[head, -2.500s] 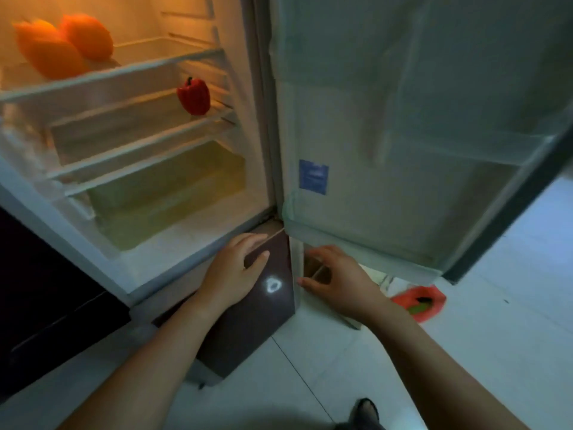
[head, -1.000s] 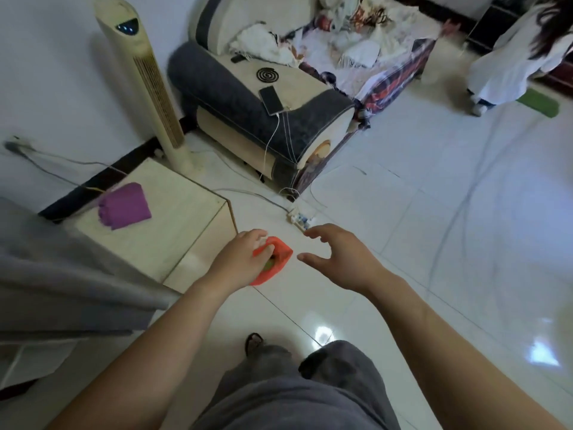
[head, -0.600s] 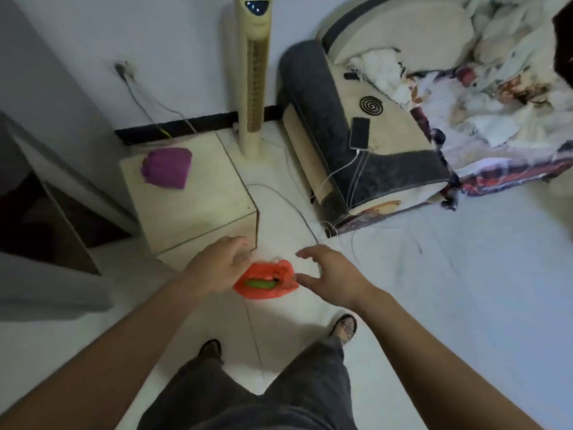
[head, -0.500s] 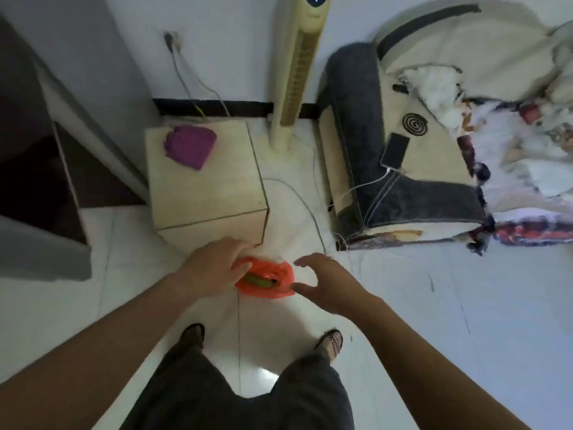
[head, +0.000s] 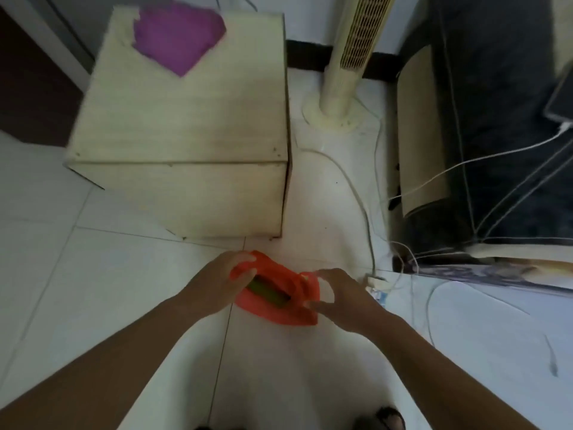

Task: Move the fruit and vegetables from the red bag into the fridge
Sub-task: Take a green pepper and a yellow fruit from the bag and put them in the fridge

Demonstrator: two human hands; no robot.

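The red bag (head: 273,308) lies on the white tiled floor with its mouth open, just in front of a pale wooden box. Inside it a long green vegetable (head: 268,290) lies at a slant. My left hand (head: 221,282) is at the bag's left rim, with the rim pinched between fingers and thumb. At the bag's right edge my right hand (head: 339,294) is curled in a C with fingers and thumb apart, their tips touching the bag. The fridge is out of view.
The pale wooden box (head: 189,125) carries a purple cloth (head: 178,38). A tower fan (head: 347,63) stands behind the bag and a dark sofa (head: 496,135) is to the right. Cables and a power strip (head: 376,282) lie beside my right hand. My foot (head: 383,418) shows at the bottom.
I have turned from the open fridge to the floor and bent down closer. Both hands have come down onto the red bag, and the left has taken hold of its rim.
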